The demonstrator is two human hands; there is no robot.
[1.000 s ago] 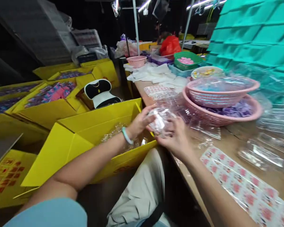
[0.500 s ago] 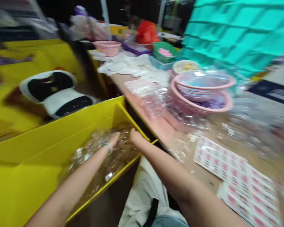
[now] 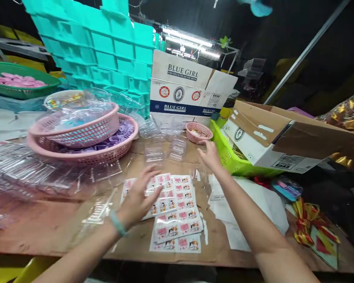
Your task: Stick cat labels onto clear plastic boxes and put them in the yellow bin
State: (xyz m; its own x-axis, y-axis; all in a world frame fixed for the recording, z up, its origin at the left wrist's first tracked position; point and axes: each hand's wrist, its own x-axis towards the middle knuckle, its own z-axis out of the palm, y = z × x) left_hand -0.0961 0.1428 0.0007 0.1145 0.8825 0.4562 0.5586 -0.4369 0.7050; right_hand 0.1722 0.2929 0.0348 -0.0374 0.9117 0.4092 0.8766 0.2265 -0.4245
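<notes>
My left hand [image 3: 141, 194] hovers over sheets of cartoon stickers [image 3: 179, 214], its fingers apart and nothing in its grasp. Farther forward on the right, my right hand [image 3: 209, 155] reaches out with its fingers spread and slightly bent. It is just in front of a small pink basket [image 3: 199, 133] with small pieces inside; I see nothing held. Between and beyond the hands lie clear plastic cases [image 3: 177, 148]. Another clear plastic piece [image 3: 216, 190] lies below my right forearm, on white sheets [image 3: 259, 196].
At left, stacked pink baskets [image 3: 82, 157] hold purple and blue items, with clear plastic trays [image 3: 56, 169] around them. Behind stand turquoise crates [image 3: 106, 51] and a white carton [image 3: 179, 86]. A green basket [image 3: 244, 167] with an open box [image 3: 271, 137] borders the right side.
The view has swung right, from a yellow bin to the tabletop. Both hands have left the clear plastic pieces in that bin and are now over the table.
</notes>
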